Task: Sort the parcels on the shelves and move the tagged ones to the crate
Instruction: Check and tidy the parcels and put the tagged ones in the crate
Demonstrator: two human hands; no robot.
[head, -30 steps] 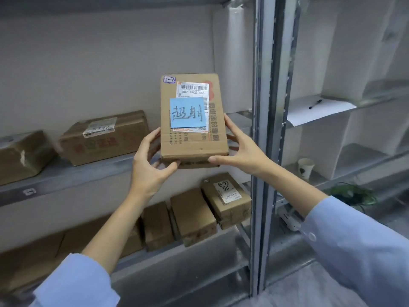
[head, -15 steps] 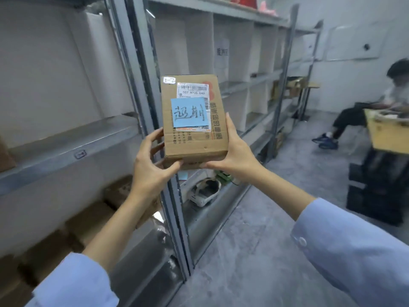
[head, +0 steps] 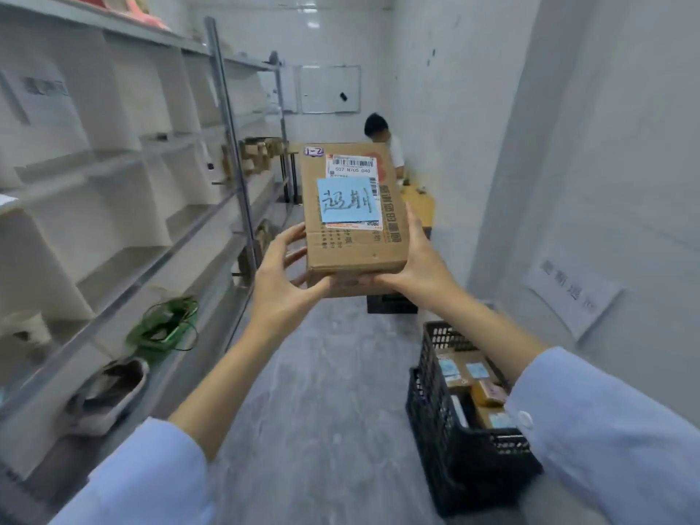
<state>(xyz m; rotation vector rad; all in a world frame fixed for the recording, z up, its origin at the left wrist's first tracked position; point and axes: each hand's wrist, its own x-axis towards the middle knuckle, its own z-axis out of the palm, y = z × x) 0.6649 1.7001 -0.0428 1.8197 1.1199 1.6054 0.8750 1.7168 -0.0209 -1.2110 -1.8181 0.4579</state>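
I hold a brown cardboard parcel [head: 354,252] in front of me at chest height, its top face toward me. A blue handwritten tag [head: 346,200] is stuck over its white shipping label. My left hand [head: 280,278] grips the parcel's lower left corner and my right hand [head: 416,263] grips its lower right side. A black plastic crate [head: 447,426] stands on the floor at the lower right, below my right forearm, with several tagged parcels [head: 469,377] inside.
Grey metal shelving [head: 159,221] with white dividers runs along the left. A shoe [head: 110,392] and green cord [head: 166,323] lie on its bottom shelf. A person [head: 382,142] sits at a desk at the far end. Another black crate [head: 392,303] sits beyond the parcel. A wall is on the right.
My view has swung right, away from the shelves with parcels and down the aisle. The parcel stays in both hands, and the black crate has come into view at the lower right.
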